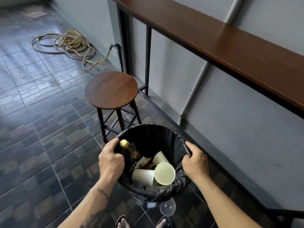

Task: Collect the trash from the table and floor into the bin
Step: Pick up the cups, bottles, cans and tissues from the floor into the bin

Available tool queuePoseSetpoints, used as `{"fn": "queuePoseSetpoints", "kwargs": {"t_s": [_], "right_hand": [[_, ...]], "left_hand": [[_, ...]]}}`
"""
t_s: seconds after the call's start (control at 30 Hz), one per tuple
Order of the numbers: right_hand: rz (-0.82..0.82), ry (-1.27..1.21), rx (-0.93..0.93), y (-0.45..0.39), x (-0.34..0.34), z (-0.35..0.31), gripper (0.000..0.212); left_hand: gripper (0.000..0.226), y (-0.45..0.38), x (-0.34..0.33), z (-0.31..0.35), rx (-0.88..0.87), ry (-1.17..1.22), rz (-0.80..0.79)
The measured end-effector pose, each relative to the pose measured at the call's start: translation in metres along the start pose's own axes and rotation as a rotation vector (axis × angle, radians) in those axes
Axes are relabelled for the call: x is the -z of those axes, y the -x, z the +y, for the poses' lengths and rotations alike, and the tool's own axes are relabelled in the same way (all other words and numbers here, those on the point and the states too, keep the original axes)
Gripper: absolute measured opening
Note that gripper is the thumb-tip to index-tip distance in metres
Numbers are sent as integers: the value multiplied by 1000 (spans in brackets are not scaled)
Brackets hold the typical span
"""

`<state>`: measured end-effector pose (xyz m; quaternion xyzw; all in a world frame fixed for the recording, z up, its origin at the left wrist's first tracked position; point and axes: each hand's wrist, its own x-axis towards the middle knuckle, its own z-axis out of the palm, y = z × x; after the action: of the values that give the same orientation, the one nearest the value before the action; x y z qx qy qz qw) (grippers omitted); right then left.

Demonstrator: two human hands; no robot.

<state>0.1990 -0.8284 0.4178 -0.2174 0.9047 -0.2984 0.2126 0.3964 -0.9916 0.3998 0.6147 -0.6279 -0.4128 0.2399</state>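
Observation:
A round bin (153,130) lined with a black bag stands low in the middle of the head view. My left hand (111,159) grips its left rim and my right hand (195,162) grips its right rim. Inside lie three cream paper cups (164,173), a bottle with a yellow cap (124,143) leaning at the left, and a crumpled printed wrapper (141,162). A clear plastic lid (167,208) lies on the floor just below the bin, near my feet.
A round wooden stool (111,89) stands right behind the bin. A long wooden counter (230,45) runs along the grey wall at right, with a grey pipe (195,94) beneath. A coiled hose (69,42) lies on the tiled floor at far left.

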Motion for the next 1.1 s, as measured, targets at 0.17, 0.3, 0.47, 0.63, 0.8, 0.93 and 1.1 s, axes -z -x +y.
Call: {"fn": "queuePoseSetpoints", "kwargs": {"t_s": [0.17, 0.3, 0.47, 0.63, 0.8, 0.93, 1.1], "right_hand": [[-122, -15, -60, -26, -129, 47, 66], [-226, -72, -149, -45, -233, 74, 70], [-321, -115, -168, -60, -339, 105, 66], [-351, -87, -134, -79, -413, 137, 69], [-379, -52, -68, -96, -454, 151, 73], [-402, 6, 4, -110, -473, 151, 74], [-446, 55, 83, -110, -497, 146, 76]], "left_hand": [[70, -38, -38, -134, 10, -69, 105], [68, -76, -63, -234, -15, -172, 130], [65, -117, -84, -337, -26, -220, 157], [63, -142, -109, -413, 10, -241, 182], [60, -156, -119, -452, 12, -263, 155], [60, -164, -121, -467, 10, -282, 120], [59, -165, -119, -486, 30, -347, 105]]}}
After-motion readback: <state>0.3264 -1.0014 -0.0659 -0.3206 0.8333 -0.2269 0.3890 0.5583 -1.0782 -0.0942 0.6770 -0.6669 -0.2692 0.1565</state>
